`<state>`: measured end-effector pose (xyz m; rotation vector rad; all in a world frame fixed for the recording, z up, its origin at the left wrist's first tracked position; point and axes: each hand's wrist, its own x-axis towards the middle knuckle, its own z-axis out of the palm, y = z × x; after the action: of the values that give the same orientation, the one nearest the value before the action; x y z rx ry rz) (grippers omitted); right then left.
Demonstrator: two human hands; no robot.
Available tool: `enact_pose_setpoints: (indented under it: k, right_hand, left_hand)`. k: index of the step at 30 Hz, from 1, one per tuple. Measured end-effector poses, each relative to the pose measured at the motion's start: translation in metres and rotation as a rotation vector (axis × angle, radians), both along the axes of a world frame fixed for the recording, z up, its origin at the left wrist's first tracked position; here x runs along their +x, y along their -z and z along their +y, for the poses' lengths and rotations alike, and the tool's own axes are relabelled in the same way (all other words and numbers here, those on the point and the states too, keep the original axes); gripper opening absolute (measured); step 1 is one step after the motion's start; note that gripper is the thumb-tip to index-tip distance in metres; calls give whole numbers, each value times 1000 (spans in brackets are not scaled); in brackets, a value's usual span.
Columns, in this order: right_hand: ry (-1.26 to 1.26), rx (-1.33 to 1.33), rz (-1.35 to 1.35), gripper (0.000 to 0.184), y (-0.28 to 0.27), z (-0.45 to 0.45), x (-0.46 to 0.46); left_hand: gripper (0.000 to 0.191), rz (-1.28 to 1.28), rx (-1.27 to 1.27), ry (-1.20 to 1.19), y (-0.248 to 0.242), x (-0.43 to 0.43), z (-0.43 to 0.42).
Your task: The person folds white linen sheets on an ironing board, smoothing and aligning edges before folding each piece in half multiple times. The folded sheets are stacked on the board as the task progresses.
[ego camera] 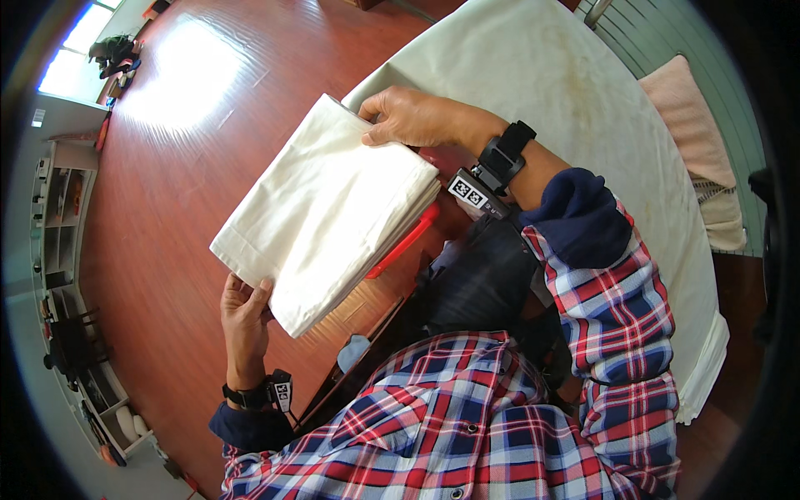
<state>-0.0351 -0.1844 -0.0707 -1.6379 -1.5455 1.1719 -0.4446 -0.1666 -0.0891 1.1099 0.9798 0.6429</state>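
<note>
A folded white cloth, several layers thick along its near right edge, is held up in front of me over the wooden floor. My left hand pinches its lower left corner between thumb and fingers. At the upper right edge my right hand grips it, thumb on top and the other fingers partly hidden beneath. Under the cloth, a curved red plastic edge shows in part; the cloth hides the rest. Each wrist wears a black strap with a small device bearing printed codes.
A large surface draped in a stained cream sheet stands at my right. Beyond it, a folded pink towel lies on a green slatted surface. White shelving lines the left wall. A light blue object is near my lap.
</note>
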Motion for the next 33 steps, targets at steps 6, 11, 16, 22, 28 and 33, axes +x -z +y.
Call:
enact_pose_setpoints:
  k: [6,11,16,22,28,33]
  right_hand:
    - [95,-136,-15,39,-13,-20,-3]
    - [100,16,-136,36,-2,-50,-11]
    - [173,268,-466,25,39,-51,-24]
    - [223,735,-798,25,33,-84,-46]
    - [587,504,-376,27,14,-236,-18]
    - [1236,147,-601,34,22,-469,55]
  left_hand:
    - [29,52,66,-29,6,0,3]
    - [33,96,77,-19,8,-3,6]
    - [74,798,869,9,-17,12,9]
    - [100,795,1217,507,-30,66,-29]
    - [109,1050,1143,678,28,75,-9]
    - [110,1200,1565,829,33,66,41]
